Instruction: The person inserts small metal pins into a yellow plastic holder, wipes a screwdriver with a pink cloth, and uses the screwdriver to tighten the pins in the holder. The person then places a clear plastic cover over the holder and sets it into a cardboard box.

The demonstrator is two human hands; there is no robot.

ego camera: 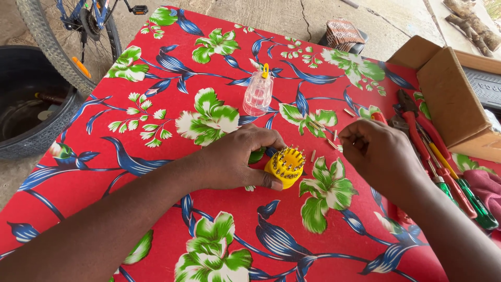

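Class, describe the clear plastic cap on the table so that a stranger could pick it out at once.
Start at the red flowered tablecloth. Above the left hand and its yellow bit holder stands the clear plastic cap. It alone is see-through, topped with a small yellow hanging tab.

Red floral tablecloth (172, 62); cracked concrete floor (292, 15), bicycle wheel (62, 52), daylight

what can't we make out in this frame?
Head view only:
- Right hand: fingertips curl away, so any bit pinched there is hidden.
- Yellow bit holder: near side covered by the left hand; bit tip shapes too small.
- Cardboard box: contents out of sight behind its wall.
- Bicycle wheel: cut off by the top edge.
- Hand tools: partly behind the right arm.
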